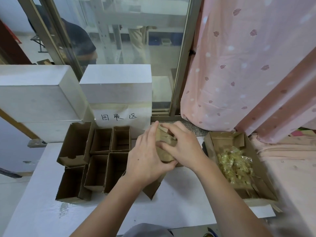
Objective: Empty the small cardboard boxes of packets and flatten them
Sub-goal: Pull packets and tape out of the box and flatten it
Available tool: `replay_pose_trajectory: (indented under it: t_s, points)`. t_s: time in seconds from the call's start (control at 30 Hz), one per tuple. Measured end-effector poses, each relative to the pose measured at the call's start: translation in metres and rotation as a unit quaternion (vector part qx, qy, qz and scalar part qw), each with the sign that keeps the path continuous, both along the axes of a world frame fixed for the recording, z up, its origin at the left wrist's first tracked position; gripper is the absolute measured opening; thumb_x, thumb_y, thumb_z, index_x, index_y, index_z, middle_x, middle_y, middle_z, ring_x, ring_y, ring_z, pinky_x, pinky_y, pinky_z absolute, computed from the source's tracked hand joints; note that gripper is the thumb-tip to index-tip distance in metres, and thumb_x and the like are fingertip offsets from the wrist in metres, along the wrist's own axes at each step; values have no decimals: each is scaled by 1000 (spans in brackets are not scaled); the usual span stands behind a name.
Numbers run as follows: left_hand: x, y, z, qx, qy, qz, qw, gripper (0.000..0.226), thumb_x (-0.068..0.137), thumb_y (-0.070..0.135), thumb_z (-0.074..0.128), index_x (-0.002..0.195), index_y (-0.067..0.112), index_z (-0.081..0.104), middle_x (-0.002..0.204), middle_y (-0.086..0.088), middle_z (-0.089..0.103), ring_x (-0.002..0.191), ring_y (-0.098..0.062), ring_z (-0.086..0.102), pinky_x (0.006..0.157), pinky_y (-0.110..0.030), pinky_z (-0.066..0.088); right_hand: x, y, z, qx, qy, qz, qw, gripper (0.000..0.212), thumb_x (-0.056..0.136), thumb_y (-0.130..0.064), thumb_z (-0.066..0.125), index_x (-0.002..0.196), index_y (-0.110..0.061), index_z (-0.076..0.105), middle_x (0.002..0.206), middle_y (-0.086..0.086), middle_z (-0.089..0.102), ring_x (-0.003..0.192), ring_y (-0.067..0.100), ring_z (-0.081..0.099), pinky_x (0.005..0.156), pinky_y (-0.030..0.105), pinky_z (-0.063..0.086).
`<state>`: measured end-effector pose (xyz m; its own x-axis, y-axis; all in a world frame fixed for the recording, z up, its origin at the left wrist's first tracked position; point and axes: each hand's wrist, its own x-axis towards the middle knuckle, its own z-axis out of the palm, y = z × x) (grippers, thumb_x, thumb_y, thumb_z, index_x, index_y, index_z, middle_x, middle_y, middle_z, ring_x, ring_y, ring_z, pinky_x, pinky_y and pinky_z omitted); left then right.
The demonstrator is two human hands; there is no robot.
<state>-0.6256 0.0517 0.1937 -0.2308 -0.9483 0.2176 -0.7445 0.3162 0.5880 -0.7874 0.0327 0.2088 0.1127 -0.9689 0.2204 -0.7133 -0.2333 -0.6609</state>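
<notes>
A small brown cardboard box (165, 140) is held above the white table (179, 199), between both hands. My left hand (147, 158) grips its left side and underside, thumb curled beneath. My right hand (181, 144) lies over its top and right side, fingers curled onto the flaps. Most of the box is hidden by the hands. To the left stand several open small cardboard boxes (109, 151), upright and close together. At the right a shallow cardboard tray (213, 139) holds a pile of clear yellowish packets (236, 165).
White foam blocks (116, 82) stand behind the boxes, one bearing a handwritten label (118, 116). A pink patterned curtain (248, 65) hangs at the right, over a glass window. A cardboard piece (152, 190) lies under my left wrist. A person is behind the glass.
</notes>
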Motion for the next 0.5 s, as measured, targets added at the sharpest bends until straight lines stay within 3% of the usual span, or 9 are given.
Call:
replay_pose_trajectory:
  t_s: [0.13, 0.3, 0.4, 0.5]
  points:
    - [-10, 5, -1, 9, 6, 14, 1000, 129, 61, 75, 75, 161, 39, 1, 164, 16, 30, 148, -10, 35, 104, -35, 51, 10, -5, -13, -71, -28, -62, 995, 27, 92, -44, 64, 100, -21, 75, 91, -10, 57, 80, 13, 59, 71, 41, 52]
    - [-21, 13, -2, 19, 36, 22, 999, 128, 63, 71, 82, 158, 42, 1, 164, 21, 25, 150, -7, 28, 108, -33, 44, 10, -7, -15, -129, -34, -127, 983, 27, 99, -38, 57, 87, -21, 73, 81, -8, 60, 74, 17, 59, 64, 40, 50]
    - [-16, 11, -4, 58, 97, 19, 993, 131, 64, 63, 90, 161, 42, 6, 162, 26, 28, 149, 0, 27, 110, -29, 38, 6, -9, -12, -116, -70, -98, 986, 19, 99, -31, 62, 87, -21, 73, 82, -13, 60, 79, 10, 58, 70, 37, 48]
    - [-2, 6, -10, 120, 232, 16, 965, 110, 72, 36, 96, 157, 46, 26, 154, 26, 43, 139, 11, 42, 117, -27, 41, -5, -8, -8, -125, -114, -82, 982, 17, 97, -24, 66, 85, -14, 74, 81, -7, 64, 81, 7, 59, 74, 35, 49]
